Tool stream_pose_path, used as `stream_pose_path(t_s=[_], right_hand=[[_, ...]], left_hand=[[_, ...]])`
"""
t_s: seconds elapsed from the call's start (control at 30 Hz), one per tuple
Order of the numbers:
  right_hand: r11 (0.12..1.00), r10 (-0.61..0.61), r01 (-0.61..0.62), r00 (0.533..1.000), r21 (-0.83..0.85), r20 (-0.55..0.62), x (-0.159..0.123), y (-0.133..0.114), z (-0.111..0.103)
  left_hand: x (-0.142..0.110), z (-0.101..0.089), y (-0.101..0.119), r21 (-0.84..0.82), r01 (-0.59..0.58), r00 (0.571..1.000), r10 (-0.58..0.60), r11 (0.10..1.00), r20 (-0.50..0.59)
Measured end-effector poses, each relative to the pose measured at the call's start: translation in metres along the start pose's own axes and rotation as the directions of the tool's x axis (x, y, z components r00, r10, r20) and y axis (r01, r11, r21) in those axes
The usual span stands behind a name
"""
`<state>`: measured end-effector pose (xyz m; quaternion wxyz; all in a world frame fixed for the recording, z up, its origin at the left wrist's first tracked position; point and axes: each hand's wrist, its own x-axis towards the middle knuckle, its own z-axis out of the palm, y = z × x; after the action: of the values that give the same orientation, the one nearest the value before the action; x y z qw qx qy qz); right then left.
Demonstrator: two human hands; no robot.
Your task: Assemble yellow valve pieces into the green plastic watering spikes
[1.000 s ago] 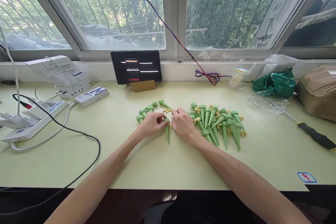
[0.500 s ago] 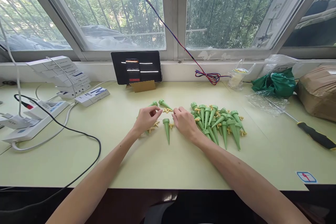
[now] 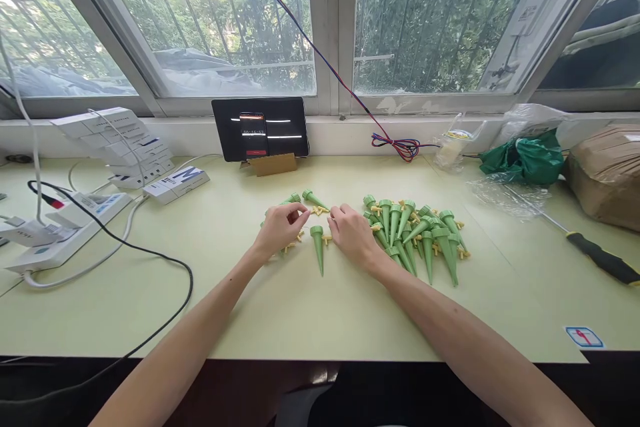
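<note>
A single green plastic cone spike lies on the pale green table, point toward me, between my two hands. My left hand hovers over a small group of green spikes, its fingertips pinched together near small yellow fittings; what it pinches is too small to make out. My right hand rests curled just right of the lone spike, fingertips by a yellow fitting. A large pile of green spikes with yellow fittings lies right of my right hand.
A tablet leans against the window sill behind the spikes. Power strips and white boxes with a black cable fill the left side. On the right lie a green bag, a brown parcel and a screwdriver.
My left hand let go of the lone spike's head, rose and moved back toward the small group of spikes, fingers pinched. The spike now lies free. My right hand barely moved.
</note>
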<state>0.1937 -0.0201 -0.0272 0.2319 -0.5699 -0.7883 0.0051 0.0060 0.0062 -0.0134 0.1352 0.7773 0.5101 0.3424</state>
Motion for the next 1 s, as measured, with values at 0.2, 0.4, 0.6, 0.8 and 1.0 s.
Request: stream_pose_path(t_s=[0.2, 0.4, 0.6, 0.8, 1.0], right_hand=[[1.0, 0.0, 0.0, 1.0, 0.005, 0.005, -0.0001, 0.0001, 0.0], [1.0, -0.001, 0.001, 1.0, 0.0, 0.005, 0.0006, 0.0, 0.0006], [1.0, -0.008, 0.008, 1.0, 0.006, -0.003, 0.0003, 0.0008, 0.0014], [1.0, -0.002, 0.002, 1.0, 0.011, 0.01, 0.0001, 0.0007, 0.0009], [1.0, -0.003, 0.003, 1.0, 0.007, 0.007, -0.0001, 0.0009, 0.0013]], left_hand=[[-0.0004, 0.0012, -0.0017, 0.015, -0.009, 1.0, 0.009, 1.0, 0.002], [-0.0002, 0.0012, -0.0023, 0.011, -0.007, 1.0, 0.007, 1.0, 0.006], [-0.0004, 0.001, -0.0011, 0.003, 0.0, 1.0, 0.001, 1.0, -0.003], [-0.0006, 0.0008, 0.0004, -0.002, -0.005, 1.0, 0.005, 1.0, -0.01], [-0.0007, 0.0008, 0.0, 0.004, -0.018, 1.0, 0.018, 1.0, -0.004]])
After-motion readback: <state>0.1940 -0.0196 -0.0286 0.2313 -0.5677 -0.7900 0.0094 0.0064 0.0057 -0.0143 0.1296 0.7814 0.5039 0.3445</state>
